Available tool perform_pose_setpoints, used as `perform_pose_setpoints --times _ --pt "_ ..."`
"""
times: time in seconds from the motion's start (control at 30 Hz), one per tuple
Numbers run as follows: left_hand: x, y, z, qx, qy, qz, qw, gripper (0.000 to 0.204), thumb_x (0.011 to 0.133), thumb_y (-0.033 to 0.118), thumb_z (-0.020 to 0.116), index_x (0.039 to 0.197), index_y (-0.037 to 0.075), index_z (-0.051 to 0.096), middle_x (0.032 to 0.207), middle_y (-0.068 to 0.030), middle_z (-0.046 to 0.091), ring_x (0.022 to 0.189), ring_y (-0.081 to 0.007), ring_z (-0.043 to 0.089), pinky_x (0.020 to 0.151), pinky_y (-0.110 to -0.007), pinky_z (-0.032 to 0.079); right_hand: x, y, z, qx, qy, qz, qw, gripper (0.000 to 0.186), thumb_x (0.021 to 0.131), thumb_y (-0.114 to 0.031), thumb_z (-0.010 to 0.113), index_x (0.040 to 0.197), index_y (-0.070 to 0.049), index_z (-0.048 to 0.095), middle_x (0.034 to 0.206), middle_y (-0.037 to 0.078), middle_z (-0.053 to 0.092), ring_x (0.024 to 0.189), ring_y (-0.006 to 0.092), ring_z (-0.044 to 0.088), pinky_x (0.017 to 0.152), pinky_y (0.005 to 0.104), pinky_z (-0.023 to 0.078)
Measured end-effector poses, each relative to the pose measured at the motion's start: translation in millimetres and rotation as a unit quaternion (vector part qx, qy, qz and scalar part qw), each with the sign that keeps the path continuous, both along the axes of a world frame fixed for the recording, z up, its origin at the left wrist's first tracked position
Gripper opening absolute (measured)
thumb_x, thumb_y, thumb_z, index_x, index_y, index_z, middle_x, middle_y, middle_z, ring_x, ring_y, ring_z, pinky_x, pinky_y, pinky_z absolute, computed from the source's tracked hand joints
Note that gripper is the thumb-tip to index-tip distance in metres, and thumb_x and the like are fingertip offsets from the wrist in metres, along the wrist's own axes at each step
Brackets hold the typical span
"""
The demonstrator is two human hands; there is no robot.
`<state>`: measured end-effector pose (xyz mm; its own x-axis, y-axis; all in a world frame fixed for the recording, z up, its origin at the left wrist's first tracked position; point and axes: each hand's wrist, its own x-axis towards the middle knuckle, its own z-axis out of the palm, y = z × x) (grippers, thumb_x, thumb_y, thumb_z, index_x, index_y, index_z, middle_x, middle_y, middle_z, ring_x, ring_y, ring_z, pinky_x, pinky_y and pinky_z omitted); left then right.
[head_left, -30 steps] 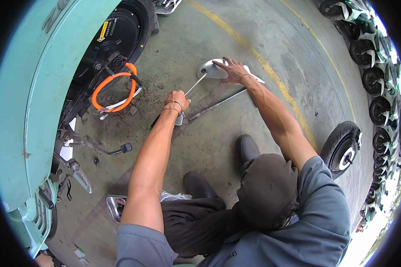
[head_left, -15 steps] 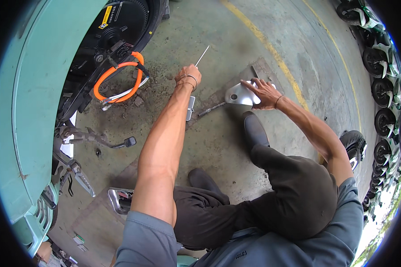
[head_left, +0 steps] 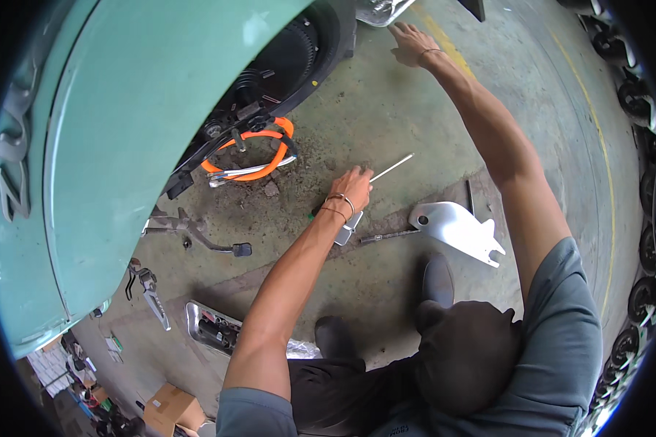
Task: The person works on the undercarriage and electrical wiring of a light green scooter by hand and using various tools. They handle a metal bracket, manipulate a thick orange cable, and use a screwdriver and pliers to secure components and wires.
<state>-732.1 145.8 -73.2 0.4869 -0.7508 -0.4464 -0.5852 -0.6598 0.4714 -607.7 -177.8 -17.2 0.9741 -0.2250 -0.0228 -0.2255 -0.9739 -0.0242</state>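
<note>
My left hand [head_left: 353, 189] is closed around a screwdriver [head_left: 392, 167]; its thin shaft points up and right, and most of the handle is hidden by the fingers. Beneath the left wrist lies a small grey metal part [head_left: 348, 227]. My right hand [head_left: 414, 45] reaches far forward, fingers apart and holding nothing, close to the edge of a silver tray [head_left: 397, 17] at the top. On the floor between my arms rests a silver metal plate [head_left: 455, 227] with a round hole and notched end. A dark ratchet-like tool [head_left: 388, 236] lies left of it.
At the left stands a pale green vehicle body [head_left: 124, 131] with a black wheel [head_left: 291, 65] and a looped orange cable [head_left: 278, 156]. A pedal-ended lever [head_left: 222, 247], another metal tray [head_left: 191, 320] and a cardboard box [head_left: 169, 409] sit lower left. Two-wheelers [head_left: 643, 297] line the right.
My right hand has let go of the silver plate and moved forward to the tray at the top. The view has shifted; my left hand still holds the screwdriver.
</note>
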Motion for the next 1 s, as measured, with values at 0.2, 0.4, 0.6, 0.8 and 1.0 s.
perform_pose_setpoints --times 0.2,0.4,0.6,0.8,1.0 --pt "-15 57 22 -0.068 -0.033 0.109 0.991 0.035 0.092 0.02 0.06 0.125 0.007 0.058 0.116 -0.0184 0.059 0.109 -0.0386 0.058 0.089 -0.048 0.049 95 -4 -23 0.046 -0.016 -0.059 0.997 0.068 0.082 -0.018 0.056 0.146 -0.006 0.035 0.151 0.012 0.039 0.143 0.0285 0.035 0.113 0.0419 0.038" --pt "-26 115 36 -0.108 -0.034 0.25 0.962 0.03 0.094 0.018 0.06 0.122 0.007 0.059 0.11 -0.0144 0.061 0.102 -0.0332 0.062 0.086 -0.043 0.051 107 -44 -47 0.045 0.047 -0.014 0.998 0.063 0.09 -0.028 0.052 0.149 -0.012 0.036 0.156 0.011 0.036 0.147 0.0267 0.028 0.117 0.0431 0.032" --pt "0 116 60 -0.129 -0.119 0.333 0.926 0.029 0.095 0.02 0.063 0.12 0.007 0.059 0.102 -0.0133 0.067 0.084 -0.0304 0.067 0.073 -0.039 0.053 85 -57 -82 -0.013 -0.067 0.006 0.998 0.058 0.094 -0.033 0.052 0.147 -0.015 0.039 0.148 0.006 0.044 0.143 0.0252 0.033 0.114 0.0443 0.032" --pt "27 62 103 -0.315 -0.075 0.498 0.804 0.028 0.099 0.025 0.061 0.118 0.004 0.061 0.09 -0.0054 0.066 0.072 -0.0116 0.063 0.062 -0.027 0.049 83 -58 -73 -0.028 -0.019 0.042 0.999 0.043 0.093 -0.034 0.056 0.13 -0.012 0.056 0.136 0.006 0.054 0.133 0.0254 0.044 0.105 0.0443 0.039" --pt "18 45 92 -0.25 0.028 0.483 0.839 0.026 0.096 0.022 0.065 0.113 0.002 0.061 0.087 -0.0079 0.069 0.07 -0.013 0.066 0.063 -0.029 0.051 61 -97 -73 -0.06 -0.08 0.054 0.994 0.026 0.089 -0.027 0.064 0.108 -0.009 0.065 0.116 0.007 0.063 0.12 0.0273 0.053 0.099 0.0443 0.043"
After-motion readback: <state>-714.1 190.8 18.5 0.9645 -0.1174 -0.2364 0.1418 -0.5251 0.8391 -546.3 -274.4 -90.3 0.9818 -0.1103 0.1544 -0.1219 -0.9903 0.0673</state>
